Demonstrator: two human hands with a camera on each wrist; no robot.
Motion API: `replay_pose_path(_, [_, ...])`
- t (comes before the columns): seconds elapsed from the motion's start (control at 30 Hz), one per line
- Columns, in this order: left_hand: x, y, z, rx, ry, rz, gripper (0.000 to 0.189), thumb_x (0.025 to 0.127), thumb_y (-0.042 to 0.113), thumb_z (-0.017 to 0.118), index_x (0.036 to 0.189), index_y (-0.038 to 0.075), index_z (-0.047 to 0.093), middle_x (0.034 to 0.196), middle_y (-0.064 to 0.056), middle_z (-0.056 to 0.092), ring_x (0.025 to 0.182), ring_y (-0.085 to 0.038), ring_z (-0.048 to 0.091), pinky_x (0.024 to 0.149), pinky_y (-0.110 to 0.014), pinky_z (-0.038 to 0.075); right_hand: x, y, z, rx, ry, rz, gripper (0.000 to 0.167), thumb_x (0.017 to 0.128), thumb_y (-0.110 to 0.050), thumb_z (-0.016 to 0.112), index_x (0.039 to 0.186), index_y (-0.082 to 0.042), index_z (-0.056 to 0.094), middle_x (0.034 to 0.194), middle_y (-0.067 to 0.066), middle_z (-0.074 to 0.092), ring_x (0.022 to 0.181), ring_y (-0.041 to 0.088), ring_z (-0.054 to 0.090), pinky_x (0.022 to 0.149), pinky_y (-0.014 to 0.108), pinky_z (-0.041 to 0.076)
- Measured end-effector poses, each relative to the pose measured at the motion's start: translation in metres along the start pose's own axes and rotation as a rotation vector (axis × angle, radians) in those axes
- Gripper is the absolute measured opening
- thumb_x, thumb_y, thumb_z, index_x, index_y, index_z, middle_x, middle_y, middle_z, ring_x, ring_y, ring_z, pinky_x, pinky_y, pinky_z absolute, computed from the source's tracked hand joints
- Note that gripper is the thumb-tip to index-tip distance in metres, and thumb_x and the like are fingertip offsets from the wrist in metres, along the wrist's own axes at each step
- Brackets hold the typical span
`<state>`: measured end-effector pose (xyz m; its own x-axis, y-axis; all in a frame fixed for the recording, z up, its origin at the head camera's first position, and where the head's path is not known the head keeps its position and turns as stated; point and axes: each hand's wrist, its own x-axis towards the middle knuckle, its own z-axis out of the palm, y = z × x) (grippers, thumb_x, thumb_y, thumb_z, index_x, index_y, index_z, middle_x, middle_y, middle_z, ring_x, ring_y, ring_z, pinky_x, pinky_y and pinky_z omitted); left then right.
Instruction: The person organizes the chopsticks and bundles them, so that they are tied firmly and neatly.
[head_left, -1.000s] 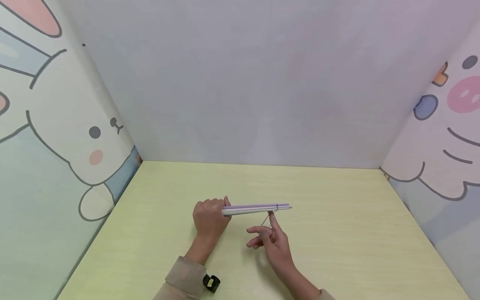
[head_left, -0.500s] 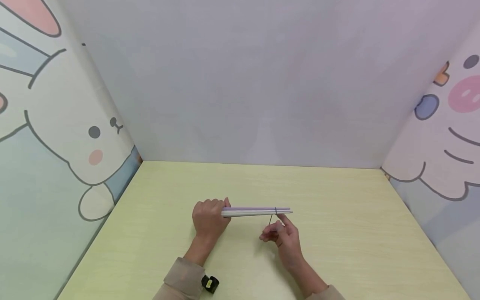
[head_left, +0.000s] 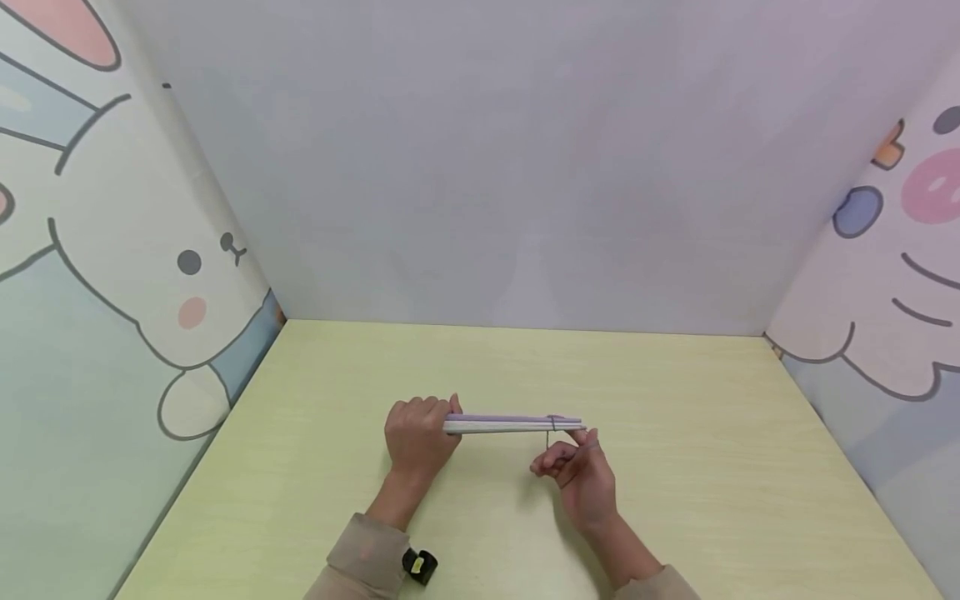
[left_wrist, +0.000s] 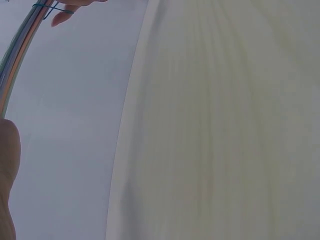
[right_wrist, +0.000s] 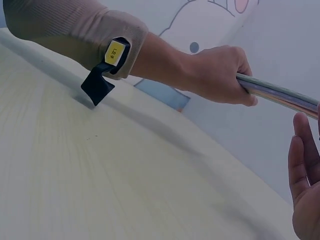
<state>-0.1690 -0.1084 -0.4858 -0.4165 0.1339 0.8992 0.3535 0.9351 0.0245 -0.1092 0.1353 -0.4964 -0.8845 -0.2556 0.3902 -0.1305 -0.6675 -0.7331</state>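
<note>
My left hand (head_left: 418, 437) grips the thick ends of a bundle of pastel chopsticks (head_left: 498, 424), held level above the table with the thin tips pointing right. A thin dark rubber band (head_left: 553, 422) goes round the bundle close to those tips, and one strand stretches down to my right hand (head_left: 588, 483). The right fingers are bent at the tips, with the band hooked on them. Crossing band strands (left_wrist: 52, 7) show in the left wrist view beside a fingertip. From the right wrist, the chopsticks (right_wrist: 280, 94) run out of the left fist; the band is out of sight there.
A pale wooden table (head_left: 675, 467) lies beneath both hands. Behind it stands a plain grey wall (head_left: 517, 167), with cartoon-printed panels to the left (head_left: 135, 275) and right (head_left: 885, 292). A black strap with a yellow label (head_left: 418, 566) hangs at the left cuff.
The right hand has shifted right along the bundle toward the tips, its fingers drawing the band with them. The chopsticks' tip end has dropped slightly to level. The left hand has stayed nearly still.
</note>
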Motion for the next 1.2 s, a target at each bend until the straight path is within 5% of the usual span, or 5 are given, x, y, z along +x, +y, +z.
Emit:
replay_pose_path(0.37, [0.001,-0.002,-0.001,0.010,-0.023,0.067,0.037,0.087,0.022,0.058,0.052,0.013,0.050,0.046,0.001,0.049,0.039,-0.015,0.041,0.043,-0.032,0.036,0.005,-0.002,-0.004,-0.024,-0.010,-0.051,0.056,0.111,-0.033,0.014,0.134,-0.005,0.057,0.087,0.001,0.073,0.084,0.018,0.075,0.078,0.030,0.058])
replay_pose_path(0.53, [0.003,-0.003,-0.003,0.021,-0.030,0.096,0.039,0.089,0.024,0.057,0.052,0.013,0.050,0.047,0.001,0.050,0.039,-0.015,0.043,0.044,-0.031,0.037,0.006,-0.004,-0.004,-0.249,-0.014,-0.106,0.039,0.111,-0.017,0.026,0.131,-0.001,0.056,0.087,0.001,0.072,0.080,0.016,0.074,0.073,0.029,0.059])
replay_pose_path(0.77, [0.005,-0.004,-0.006,0.028,-0.023,0.097,0.040,0.090,0.023,0.057,0.052,0.012,0.050,0.047,0.000,0.051,0.040,-0.015,0.042,0.044,-0.031,0.037,0.008,-0.009,-0.005,-0.476,0.079,-0.009,0.018,0.105,0.001,0.043,0.113,0.012,0.053,0.084,0.003,0.070,0.076,0.015,0.072,0.070,0.031,0.059])
replay_pose_path(0.93, [0.005,-0.003,-0.006,0.018,-0.027,0.098,0.040,0.090,0.023,0.056,0.052,0.012,0.050,0.047,0.001,0.051,0.040,-0.015,0.041,0.044,-0.031,0.037,0.008,-0.011,-0.008,-0.414,0.028,-0.010,0.018,0.104,0.003,0.040,0.107,0.018,0.049,0.087,0.003,0.069,0.081,0.014,0.071,0.075,0.031,0.059])
replay_pose_path(1.2, [0.004,-0.003,-0.004,-0.003,0.005,0.064,0.040,0.089,0.023,0.056,0.051,0.013,0.048,0.046,0.001,0.051,0.039,-0.016,0.041,0.043,-0.032,0.037,0.006,-0.011,-0.009,-0.269,-0.074,-0.085,0.031,0.095,0.008,0.029,0.115,-0.002,0.052,0.092,0.005,0.067,0.086,0.014,0.070,0.080,0.030,0.057])
